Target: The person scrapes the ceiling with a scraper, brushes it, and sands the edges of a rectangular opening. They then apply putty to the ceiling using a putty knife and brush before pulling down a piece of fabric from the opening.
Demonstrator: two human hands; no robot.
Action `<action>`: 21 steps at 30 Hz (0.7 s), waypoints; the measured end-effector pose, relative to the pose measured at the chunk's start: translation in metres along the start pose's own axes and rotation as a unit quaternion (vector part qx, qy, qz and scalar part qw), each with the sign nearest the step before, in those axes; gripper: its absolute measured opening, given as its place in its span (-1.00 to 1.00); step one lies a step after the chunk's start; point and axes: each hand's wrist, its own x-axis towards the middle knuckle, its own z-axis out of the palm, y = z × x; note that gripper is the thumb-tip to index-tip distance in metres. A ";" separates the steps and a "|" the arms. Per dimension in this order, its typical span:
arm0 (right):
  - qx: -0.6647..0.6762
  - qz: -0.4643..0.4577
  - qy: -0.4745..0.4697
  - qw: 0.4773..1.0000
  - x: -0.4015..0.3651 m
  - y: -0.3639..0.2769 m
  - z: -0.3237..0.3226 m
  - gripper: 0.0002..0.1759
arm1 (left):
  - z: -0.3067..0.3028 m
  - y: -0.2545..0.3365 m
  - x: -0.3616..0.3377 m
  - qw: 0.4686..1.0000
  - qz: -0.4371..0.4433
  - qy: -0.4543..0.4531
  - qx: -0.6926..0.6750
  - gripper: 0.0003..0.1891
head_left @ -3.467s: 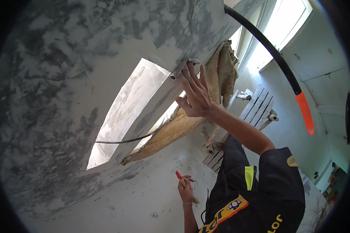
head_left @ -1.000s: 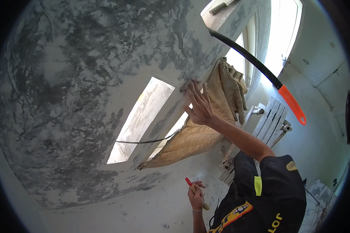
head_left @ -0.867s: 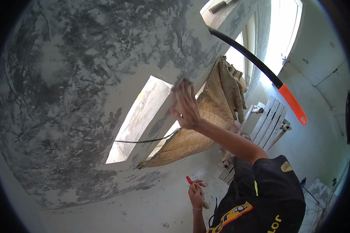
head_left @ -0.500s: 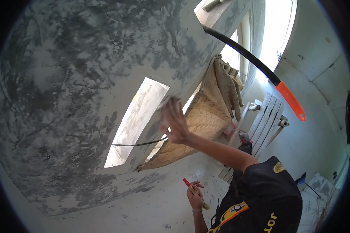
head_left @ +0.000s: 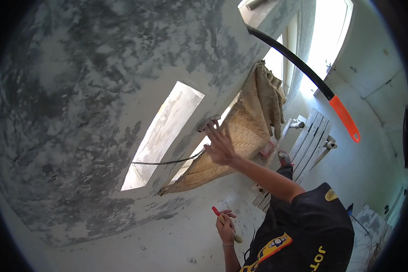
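Since approx. half a sec ago the R hand (head_left: 220,149) has gone from a smear of motion to a clearer shape, & sits lower relative to the recess's upper right corner; a few sec back it was right beside that corner. Its fingers are stretched out, slightly apart, over a small grey pad (head_left: 204,126) mid-frame, at the wall strip (head_left: 182,144) btwn the bright recess (head_left: 167,129) & the tan cloth (head_left: 245,131); can't tell if they're clamped on it. Prob. means the work's moved down the strip, off the corner. L hand (head_left: 226,230), lower centre, no real change: fingers closed round the red-tipped brush (head_left: 220,218), well apart from the wall strip. Thin cable (head_left: 163,163) crosses the recess below the pad.
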 end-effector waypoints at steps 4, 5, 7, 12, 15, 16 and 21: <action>0.052 0.044 0.121 0.990 0.040 0.009 -0.014 -0.14 | 0.001 0.006 0.003 1.000 0.014 0.001 0.003 -0.74; 0.102 0.059 0.232 0.966 0.057 0.002 -0.020 -0.17 | -0.001 0.006 0.000 1.000 0.014 0.005 0.005 -0.74; 0.128 0.064 0.266 0.953 0.067 -0.013 -0.023 -0.20 | -0.003 0.006 -0.004 1.000 0.000 0.016 -0.008 -0.74; -0.029 0.023 0.098 0.995 0.028 0.014 -0.018 -0.23 | -0.011 0.002 -0.008 1.000 -0.002 0.022 -0.003 -0.73; 0.061 0.036 0.176 0.982 0.046 0.014 -0.027 -0.21 | -0.014 0.001 -0.007 1.000 0.001 0.029 -0.009 -0.73; 0.091 0.025 0.229 0.969 0.062 0.008 -0.037 -0.20 | -0.014 0.000 -0.006 1.000 -0.004 0.029 -0.009 -0.74; 0.034 -0.021 0.259 0.965 0.075 0.029 -0.050 -0.22 | -0.015 -0.001 -0.005 1.000 -0.015 0.025 -0.011 -0.75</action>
